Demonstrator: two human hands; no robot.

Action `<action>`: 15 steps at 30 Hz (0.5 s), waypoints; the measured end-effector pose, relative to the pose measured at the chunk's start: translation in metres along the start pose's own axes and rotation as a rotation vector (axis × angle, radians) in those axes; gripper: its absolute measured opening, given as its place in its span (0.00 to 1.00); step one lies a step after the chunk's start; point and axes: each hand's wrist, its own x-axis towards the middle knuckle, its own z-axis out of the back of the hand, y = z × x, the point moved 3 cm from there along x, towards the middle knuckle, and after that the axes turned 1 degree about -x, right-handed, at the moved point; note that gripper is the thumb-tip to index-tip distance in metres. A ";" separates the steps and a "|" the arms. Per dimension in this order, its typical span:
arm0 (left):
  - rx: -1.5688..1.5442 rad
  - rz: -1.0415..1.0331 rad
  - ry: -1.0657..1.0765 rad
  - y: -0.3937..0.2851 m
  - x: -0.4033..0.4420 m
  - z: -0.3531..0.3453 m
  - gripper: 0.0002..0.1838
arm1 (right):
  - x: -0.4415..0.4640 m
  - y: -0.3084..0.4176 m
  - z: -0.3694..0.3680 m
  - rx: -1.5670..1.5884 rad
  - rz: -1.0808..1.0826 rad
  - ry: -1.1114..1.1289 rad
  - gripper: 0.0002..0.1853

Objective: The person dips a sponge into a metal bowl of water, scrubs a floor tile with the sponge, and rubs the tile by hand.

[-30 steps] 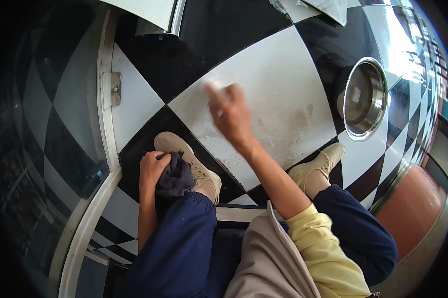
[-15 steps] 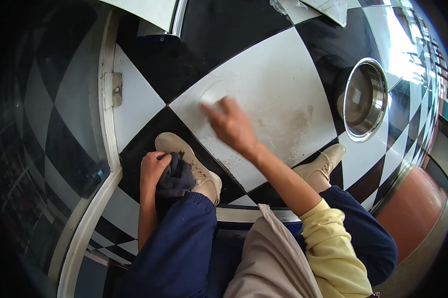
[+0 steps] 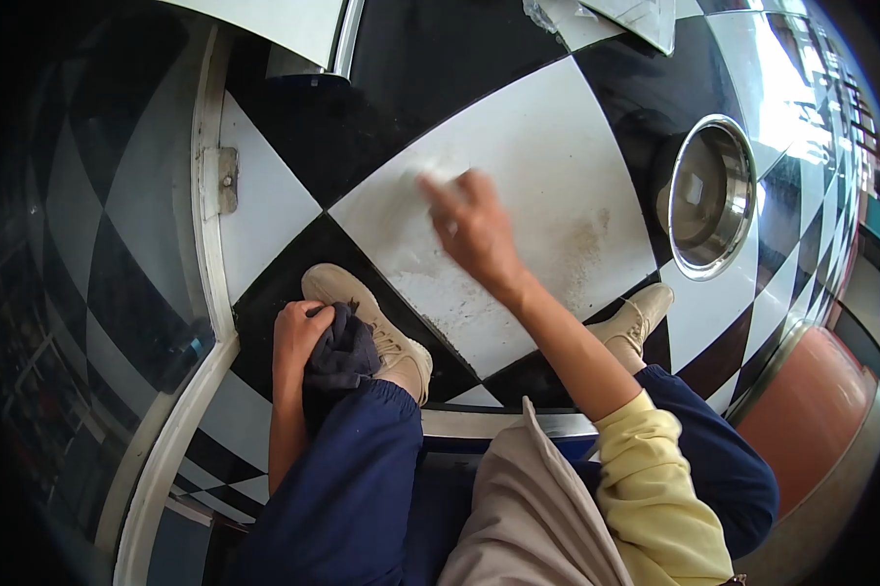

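A crumpled dark grey cloth (image 3: 342,350) is gripped in my left hand (image 3: 298,335), beside my left beige shoe (image 3: 367,308). The fingers of that hand are closed round its edge. My right hand (image 3: 477,232) is over the large white floor tile (image 3: 542,146), fingers pointing toward the tile's left part and smeared by motion. Whether anything is under those fingertips I cannot make out. Brown grime (image 3: 586,249) and speckles mark the tile right of and below this hand. Whitish smears show near the fingertips.
A steel bowl (image 3: 711,200) with liquid in it stands to the right. On the left runs a white door frame (image 3: 210,195) with a glossy dark panel. A white cabinet corner (image 3: 293,24) juts in at the top. An orange curved seat (image 3: 801,400) is at the lower right.
My right hand has shifted slightly right and up across the white tile. The left hand keeps its hold on the cloth in the same place.
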 end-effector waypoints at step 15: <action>-0.006 -0.018 -0.031 0.001 0.000 0.000 0.19 | -0.013 0.006 -0.015 0.023 0.079 0.067 0.28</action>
